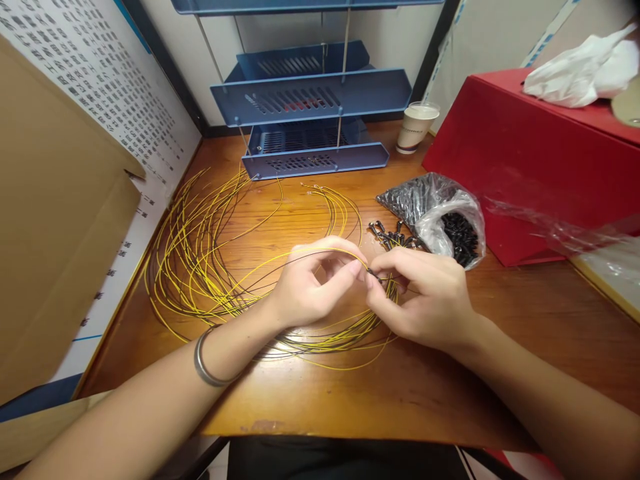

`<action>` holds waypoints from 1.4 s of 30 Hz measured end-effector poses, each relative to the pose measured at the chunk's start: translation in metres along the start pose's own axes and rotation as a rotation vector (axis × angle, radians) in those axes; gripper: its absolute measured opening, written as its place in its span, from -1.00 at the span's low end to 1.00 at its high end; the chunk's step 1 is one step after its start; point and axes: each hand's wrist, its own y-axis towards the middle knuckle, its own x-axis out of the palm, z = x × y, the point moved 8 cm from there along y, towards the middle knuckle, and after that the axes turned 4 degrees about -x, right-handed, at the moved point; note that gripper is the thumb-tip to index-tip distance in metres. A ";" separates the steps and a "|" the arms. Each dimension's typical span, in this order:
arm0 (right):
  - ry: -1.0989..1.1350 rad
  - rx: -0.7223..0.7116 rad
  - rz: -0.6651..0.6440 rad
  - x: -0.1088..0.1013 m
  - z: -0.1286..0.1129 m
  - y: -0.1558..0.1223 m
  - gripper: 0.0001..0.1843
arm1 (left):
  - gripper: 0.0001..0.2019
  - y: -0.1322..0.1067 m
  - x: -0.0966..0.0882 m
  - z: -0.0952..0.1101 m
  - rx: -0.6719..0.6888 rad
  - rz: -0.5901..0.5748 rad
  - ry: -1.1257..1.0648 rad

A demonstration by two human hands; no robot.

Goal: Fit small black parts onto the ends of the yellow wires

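Observation:
My left hand (320, 277) pinches yellow and black wires close to their end, thumb against forefinger. Facing it, my right hand (425, 293) holds a small black connector (373, 273) at the wire ends, its fingertips almost touching the left ones. Beneath both hands a loose bundle of yellow and black wires (200, 267) loops across the wooden table. Behind my right hand lies a cluster of wire ends with black connectors (393, 235). An open clear plastic bag (433, 207) full of small black parts rests just beyond it.
A blue tiered rack (315, 160) stands at the back, with a paper cup (417, 127) beside it. On the right is a red box (525, 160) carrying a white plastic bag (580, 70). Cardboard (55, 227) leans at the left. The wooden table (300, 407) ends near my body.

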 end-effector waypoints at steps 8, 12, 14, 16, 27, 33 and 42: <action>-0.017 0.007 -0.001 0.000 0.001 -0.001 -0.91 | -0.89 0.001 -0.004 -0.009 -0.076 0.071 -0.031; -0.017 0.002 -0.009 0.000 0.001 -0.001 -0.90 | -0.80 0.000 0.002 -0.020 -0.248 0.032 -0.271; -0.018 0.004 -0.006 0.000 0.002 -0.001 -0.90 | -0.79 -0.001 0.004 -0.025 -0.322 0.031 -0.383; -0.021 0.007 -0.002 0.000 0.002 -0.001 -0.90 | -0.77 -0.002 0.005 -0.028 -0.365 0.040 -0.452; 0.005 0.024 -0.018 0.002 0.005 -0.003 -0.93 | -0.91 -0.002 0.009 -0.018 -0.261 -0.063 -0.454; -0.007 0.012 -0.005 0.000 0.003 -0.003 -0.92 | -0.84 -0.002 0.006 -0.022 -0.295 0.010 -0.431; -0.019 0.015 -0.012 0.001 0.004 -0.005 -0.92 | -0.81 -0.001 -0.007 -0.018 -0.218 0.113 -0.398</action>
